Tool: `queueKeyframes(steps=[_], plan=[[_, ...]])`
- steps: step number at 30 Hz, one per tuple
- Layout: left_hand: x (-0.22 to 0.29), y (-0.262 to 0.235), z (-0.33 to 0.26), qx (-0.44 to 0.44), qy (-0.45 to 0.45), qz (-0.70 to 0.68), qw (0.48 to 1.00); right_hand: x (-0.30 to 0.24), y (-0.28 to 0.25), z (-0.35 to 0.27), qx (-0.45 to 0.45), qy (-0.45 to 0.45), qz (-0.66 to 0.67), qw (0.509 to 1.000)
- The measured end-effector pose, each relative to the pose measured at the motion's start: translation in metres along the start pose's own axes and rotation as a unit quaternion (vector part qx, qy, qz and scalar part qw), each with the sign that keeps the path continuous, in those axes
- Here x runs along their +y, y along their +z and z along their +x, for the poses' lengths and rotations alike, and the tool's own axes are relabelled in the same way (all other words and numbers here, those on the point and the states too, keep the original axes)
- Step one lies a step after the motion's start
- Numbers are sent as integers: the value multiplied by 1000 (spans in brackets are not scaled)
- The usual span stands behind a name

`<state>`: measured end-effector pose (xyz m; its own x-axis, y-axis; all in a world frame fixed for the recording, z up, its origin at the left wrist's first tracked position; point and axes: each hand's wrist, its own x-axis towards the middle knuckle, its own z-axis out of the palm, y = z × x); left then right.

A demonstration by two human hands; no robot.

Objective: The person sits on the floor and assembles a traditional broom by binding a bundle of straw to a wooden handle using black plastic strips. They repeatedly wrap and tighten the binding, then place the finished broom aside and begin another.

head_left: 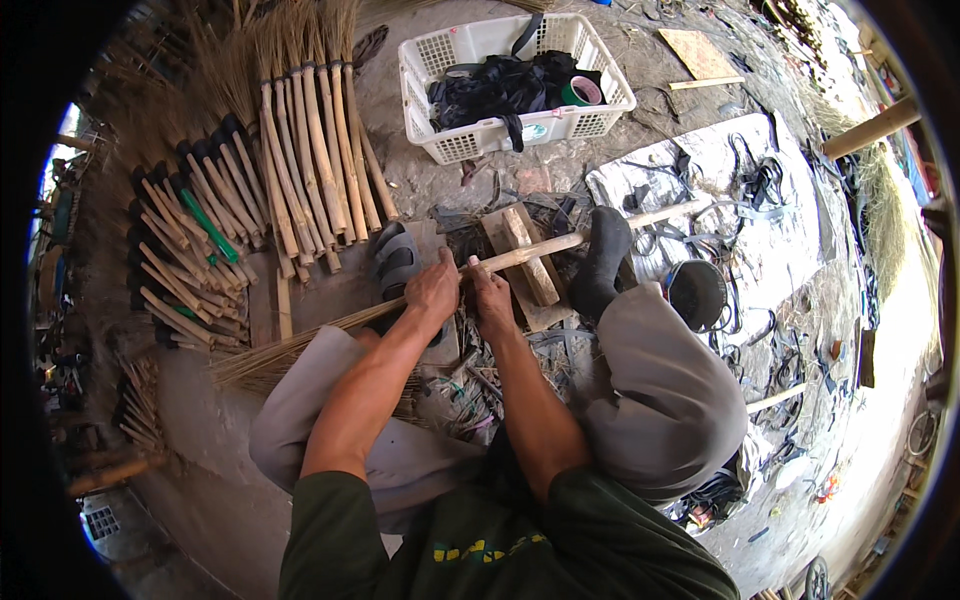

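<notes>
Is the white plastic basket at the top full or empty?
Partly filled. The white basket holds a heap of black straps and tape rolls, all below its rim.

The left hand [432, 290] and the right hand [490, 300] both grip a broom stick [540, 248] that lies across a wooden block [530, 265] on the floor [640, 70]. Finished brooms [300, 150] lie at the left, a white basket [515, 85] beyond them.

On my feed I see a white plastic basket [470, 140] at the top, holding black straps [500, 85] and a green tape roll [582, 92]. Finished brooms with bamboo handles [310, 150] lie in rows to the left. A black bowl [696, 293] sits on a pale sheet [790, 250] strewn with strap offcuts.
</notes>
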<state>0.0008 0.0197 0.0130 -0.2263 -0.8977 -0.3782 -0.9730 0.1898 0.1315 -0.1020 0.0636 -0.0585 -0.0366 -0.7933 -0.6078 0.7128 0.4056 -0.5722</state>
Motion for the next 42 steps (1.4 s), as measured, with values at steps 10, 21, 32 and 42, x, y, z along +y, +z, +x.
queueKeyframes(steps=[10,21,32,42], plan=[[2,-2,13,-38,-23,56,997,-38,-13,-32,144,-123,-381,905],[-9,-14,32,-181,-4,-43,983,-63,7,39,-190,-289,-838,422],[0,-17,35,-139,49,15,989,-72,-2,29,-181,-319,-820,440],[10,-22,44,-242,-13,-22,970,-77,-5,28,-187,-310,-830,424]])
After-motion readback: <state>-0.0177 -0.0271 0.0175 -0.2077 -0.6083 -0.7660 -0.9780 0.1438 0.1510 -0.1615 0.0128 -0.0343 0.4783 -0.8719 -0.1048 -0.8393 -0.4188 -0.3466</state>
